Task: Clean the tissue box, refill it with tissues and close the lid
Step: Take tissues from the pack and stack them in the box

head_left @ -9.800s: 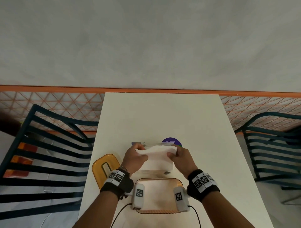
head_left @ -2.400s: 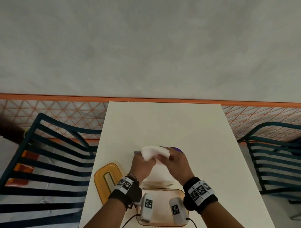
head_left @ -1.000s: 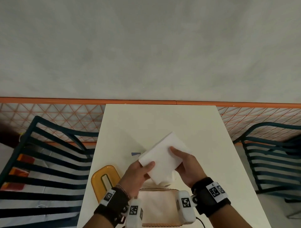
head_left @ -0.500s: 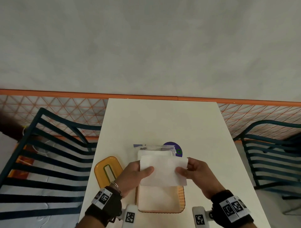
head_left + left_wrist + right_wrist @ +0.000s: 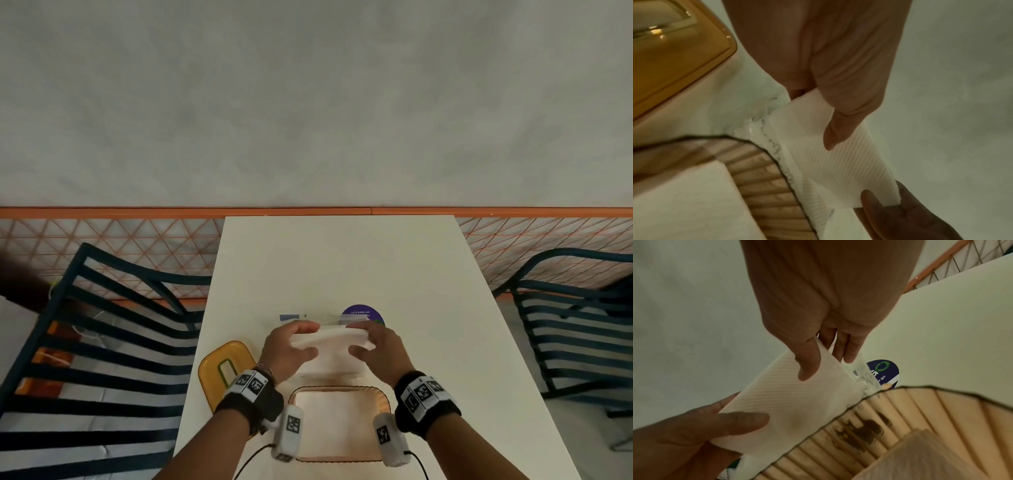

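My left hand (image 5: 307,340) and right hand (image 5: 358,341) each pinch one end of a folded white tissue bunch (image 5: 330,339), thumbs toward me and fingers on the far side. They hold it just beyond the open amber ribbed tissue box (image 5: 384,399), which has white tissues (image 5: 337,423) lying inside. In the left wrist view my left hand (image 5: 826,123) clamps the ribbed tissue bunch (image 5: 838,164) above the box rim (image 5: 766,178). The right wrist view has my right hand (image 5: 826,368) on the same tissue bunch (image 5: 789,404). The yellow lid (image 5: 226,370) lies flat to the left.
A clear plastic tissue pack (image 5: 329,371) lies under my hands, beside a round purple sticker (image 5: 363,313) on the white table (image 5: 342,260). Dark slatted chairs stand at the left (image 5: 102,342) and right (image 5: 575,325). A grey wall rises behind the table.
Half a second ago both hands held a flat tissue over the box. They have moved away to the pack and now grip a folded bunch there.
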`<move>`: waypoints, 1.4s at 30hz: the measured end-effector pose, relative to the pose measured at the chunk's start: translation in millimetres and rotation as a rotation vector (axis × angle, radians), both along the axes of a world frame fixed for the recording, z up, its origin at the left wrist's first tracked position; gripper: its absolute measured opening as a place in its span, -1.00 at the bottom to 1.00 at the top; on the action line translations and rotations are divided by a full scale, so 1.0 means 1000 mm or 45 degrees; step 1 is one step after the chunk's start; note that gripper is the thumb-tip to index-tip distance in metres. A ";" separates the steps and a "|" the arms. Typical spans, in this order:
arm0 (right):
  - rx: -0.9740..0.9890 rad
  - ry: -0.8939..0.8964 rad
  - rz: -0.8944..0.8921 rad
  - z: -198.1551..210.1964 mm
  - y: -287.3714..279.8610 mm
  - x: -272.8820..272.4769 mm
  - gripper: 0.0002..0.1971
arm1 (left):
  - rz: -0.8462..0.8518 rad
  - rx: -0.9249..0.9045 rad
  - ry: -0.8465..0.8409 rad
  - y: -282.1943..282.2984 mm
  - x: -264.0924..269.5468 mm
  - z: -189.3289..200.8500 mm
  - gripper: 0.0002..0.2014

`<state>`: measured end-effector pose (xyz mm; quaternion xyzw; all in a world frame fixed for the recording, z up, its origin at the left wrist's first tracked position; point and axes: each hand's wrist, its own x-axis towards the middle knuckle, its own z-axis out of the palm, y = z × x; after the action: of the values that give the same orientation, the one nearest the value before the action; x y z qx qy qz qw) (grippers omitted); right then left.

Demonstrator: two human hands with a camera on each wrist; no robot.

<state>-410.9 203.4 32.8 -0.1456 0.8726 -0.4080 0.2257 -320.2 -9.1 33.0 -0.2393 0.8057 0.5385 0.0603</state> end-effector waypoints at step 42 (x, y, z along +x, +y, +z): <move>0.566 -0.117 0.133 0.013 0.036 0.074 -0.66 | 0.060 -0.273 -0.342 0.059 0.096 0.002 -0.45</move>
<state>-337.0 239.9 45.9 -0.1186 0.9210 -0.1998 0.3127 -223.9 49.7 35.2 -0.3331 0.8374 0.4137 0.1291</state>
